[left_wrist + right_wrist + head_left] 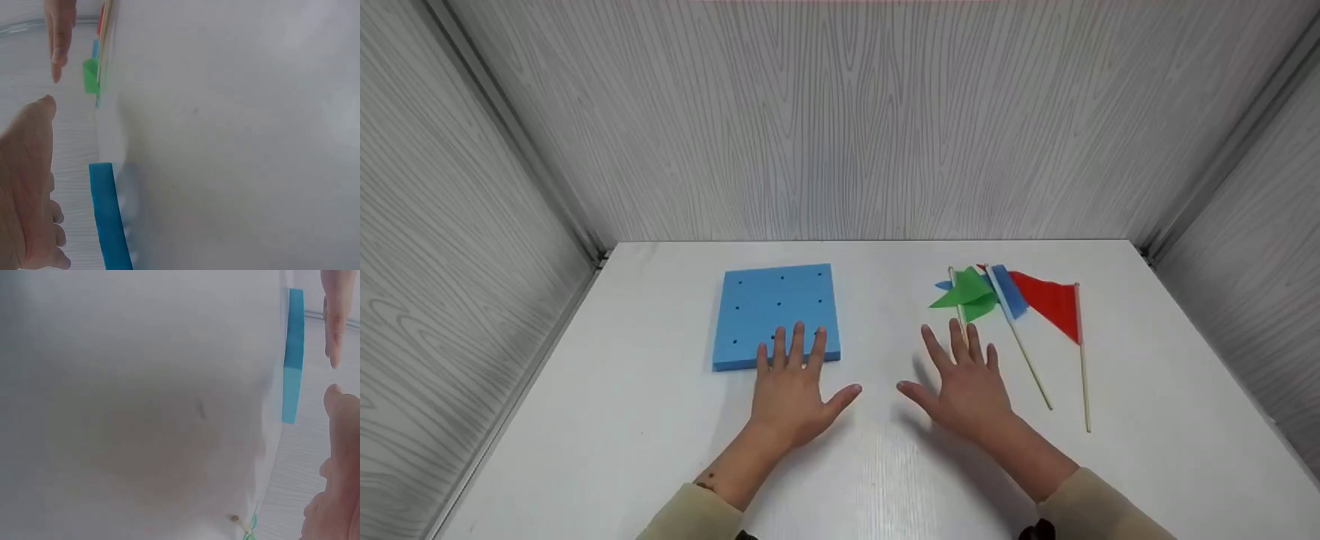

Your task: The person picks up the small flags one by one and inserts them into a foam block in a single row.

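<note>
The left hand [791,390] was held flat with its fingers straight and spread, palm down, and nothing was gripped by it. Its fingertips were laid over the near right corner of the blue foam board [776,315], while the palm was kept above the white table [622,420] just in front of the board. The board was seen lying flat on the left half of the table, with small dark holes dotted across its top. In the left wrist view the board [109,219] was shown edge-on as a thick blue slab beside the left hand [25,185].

The right hand [967,386] was likewise spread wide, fingers straight and apart, thumb turned toward the left hand, and nothing was held in it. Whether the table was touched by it could not be told. Its fingertips were placed just beside the lower end of the green flag [969,295], whose thin wooden stick ran toward the fingers. Further right, a blue flag [1009,291] and a red flag [1051,302] were laid on the table, their sticks pointing toward the near edge. The flags overlapped one another at their cloth ends. The booth was enclosed by grey wood-grain walls [840,127].
</note>
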`<action>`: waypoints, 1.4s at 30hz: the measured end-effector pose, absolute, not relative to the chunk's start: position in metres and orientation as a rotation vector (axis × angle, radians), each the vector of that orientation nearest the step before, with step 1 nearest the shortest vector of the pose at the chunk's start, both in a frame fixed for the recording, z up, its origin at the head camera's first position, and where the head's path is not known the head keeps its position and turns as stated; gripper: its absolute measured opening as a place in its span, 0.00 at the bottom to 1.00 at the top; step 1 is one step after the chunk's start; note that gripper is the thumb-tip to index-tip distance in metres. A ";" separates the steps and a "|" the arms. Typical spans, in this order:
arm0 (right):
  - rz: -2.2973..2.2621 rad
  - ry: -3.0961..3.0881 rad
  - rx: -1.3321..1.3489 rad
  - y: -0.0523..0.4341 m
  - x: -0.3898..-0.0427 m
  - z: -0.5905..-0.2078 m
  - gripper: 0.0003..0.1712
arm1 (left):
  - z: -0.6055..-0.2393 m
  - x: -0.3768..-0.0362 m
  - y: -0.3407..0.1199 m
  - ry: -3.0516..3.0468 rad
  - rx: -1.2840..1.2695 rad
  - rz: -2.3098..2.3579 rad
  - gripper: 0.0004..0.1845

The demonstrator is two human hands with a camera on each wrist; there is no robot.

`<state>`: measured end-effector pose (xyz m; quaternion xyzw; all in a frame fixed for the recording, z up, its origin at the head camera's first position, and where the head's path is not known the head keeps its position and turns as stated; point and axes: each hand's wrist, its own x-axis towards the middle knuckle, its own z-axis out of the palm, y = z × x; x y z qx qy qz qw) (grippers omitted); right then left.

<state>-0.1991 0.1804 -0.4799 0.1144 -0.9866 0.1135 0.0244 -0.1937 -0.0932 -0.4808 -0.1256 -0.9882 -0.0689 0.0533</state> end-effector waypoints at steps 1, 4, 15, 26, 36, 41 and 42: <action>0.351 -3.052 0.356 0.177 -0.200 -0.478 0.54 | -0.479 -0.195 -0.096 -3.006 -0.379 -0.204 0.57; 0.341 -3.054 0.369 0.164 -0.205 -0.473 0.54 | -0.474 -0.200 -0.106 -3.013 -0.365 -0.188 0.56; 0.316 -3.024 0.544 0.108 -0.221 -0.467 0.51 | -0.464 -0.210 -0.158 -3.022 -0.330 -0.090 0.57; 0.317 -3.095 0.626 0.073 -0.226 -0.477 0.48 | -0.469 -0.213 -0.200 -3.024 -0.336 -0.102 0.54; 0.247 -3.155 0.664 0.059 -0.227 -0.485 0.49 | -0.486 -0.215 -0.222 -3.044 -0.311 -0.169 0.53; 0.223 -3.176 0.679 0.058 -0.226 -0.486 0.49 | -0.492 -0.216 -0.224 -3.066 -0.297 -0.183 0.53; 0.213 -3.180 0.679 0.058 -0.226 -0.486 0.49 | -0.493 -0.216 -0.223 -3.071 -0.295 -0.185 0.53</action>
